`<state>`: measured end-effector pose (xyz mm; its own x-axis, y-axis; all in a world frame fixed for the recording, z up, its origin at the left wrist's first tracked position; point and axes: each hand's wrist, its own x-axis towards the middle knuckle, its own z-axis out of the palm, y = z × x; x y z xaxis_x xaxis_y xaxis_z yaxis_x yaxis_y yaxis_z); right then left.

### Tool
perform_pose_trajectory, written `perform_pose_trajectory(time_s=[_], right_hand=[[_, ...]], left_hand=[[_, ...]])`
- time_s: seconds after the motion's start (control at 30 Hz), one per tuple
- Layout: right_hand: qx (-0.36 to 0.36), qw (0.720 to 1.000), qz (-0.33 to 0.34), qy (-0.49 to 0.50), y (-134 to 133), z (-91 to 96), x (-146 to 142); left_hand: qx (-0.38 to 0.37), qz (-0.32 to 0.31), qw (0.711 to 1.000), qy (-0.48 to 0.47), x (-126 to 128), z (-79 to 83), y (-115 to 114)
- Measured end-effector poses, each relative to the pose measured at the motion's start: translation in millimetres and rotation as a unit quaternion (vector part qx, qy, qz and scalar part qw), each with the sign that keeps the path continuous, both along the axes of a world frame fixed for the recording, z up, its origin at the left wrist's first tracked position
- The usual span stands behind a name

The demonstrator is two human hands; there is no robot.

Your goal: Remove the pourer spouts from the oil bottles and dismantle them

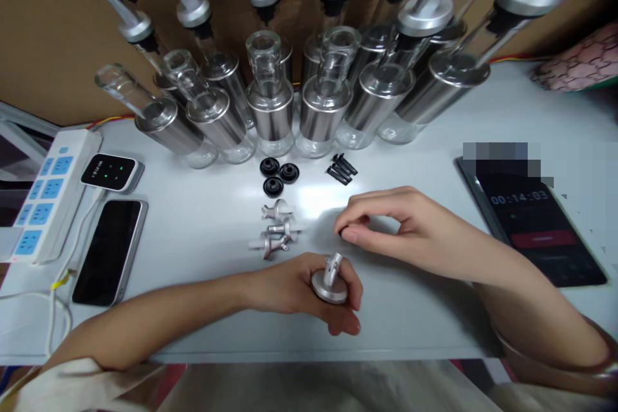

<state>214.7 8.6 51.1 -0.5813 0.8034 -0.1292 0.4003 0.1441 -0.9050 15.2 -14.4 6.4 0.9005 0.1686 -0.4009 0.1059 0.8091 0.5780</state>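
Observation:
My left hand (294, 283) is closed around a silver metal pourer spout (332, 284), its short tube pointing up and its round base between thumb and fingers. To the upper right of it, my right hand (400, 225) pinches a small black piece (344, 232); most of that piece is hidden by the fingertips. Beyond my left hand, three more pourer spouts (277, 209) lie on their sides. Farther back are three round black stoppers (273, 187), with several slim black flaps (340, 175) to their right.
Along the back stand glass bottles with steel sleeves (270, 119), some open, others fitted with pourers. A power strip (72, 141), a white Wi-Fi device (112, 172) and a phone (110, 251) occupy the left. At right lies a dark device (535, 225) showing a timer.

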Motion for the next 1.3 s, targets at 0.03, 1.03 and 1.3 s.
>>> perform_pose_trajectory(time_s=[0.03, 1.03, 1.3], right_hand=[[0.011, 1.000, -0.015, 0.001, 0.5, 0.6, 0.9], [0.076, 0.947, -0.102, -0.296, 18.4, -18.5, 28.7], [0.075, 0.968, -0.042, -0.234, 15.4, -21.0, 33.6]], left_hand=[[0.001, 0.000, 1.000, 0.002, 0.1, 0.3, 0.0], [0.010, 0.022, 1.000, -0.009, -0.9, 0.6, 0.0], [0.006, 0.026, 0.999, -0.018, -1.1, -0.3, -0.4]])
